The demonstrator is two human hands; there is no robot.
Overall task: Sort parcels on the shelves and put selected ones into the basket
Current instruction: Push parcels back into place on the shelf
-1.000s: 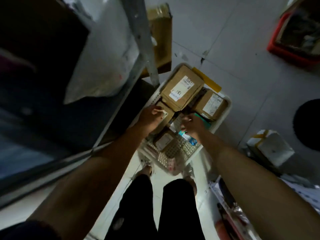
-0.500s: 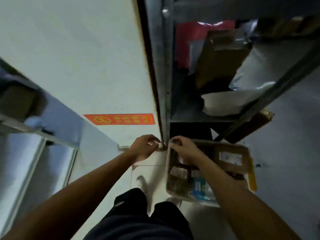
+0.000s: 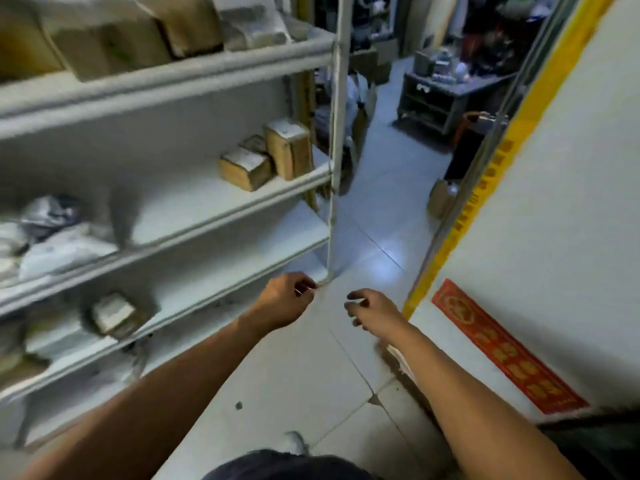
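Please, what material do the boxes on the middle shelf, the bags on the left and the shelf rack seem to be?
The boxes look like brown cardboard, matt, with pale labels on top. The bags look like thin plastic film, grey-white, creased and slightly shiny. The rack is probably painted metal: thin straight white post and boards. The blur leaves this uncertain.

I see white shelves (image 3: 221,216) on my left: brown boxes (image 3: 266,157) on the middle shelf, pale bags (image 3: 52,244) further left, one small box (image 3: 112,313) lower down, more cartons (image 3: 114,32) on top
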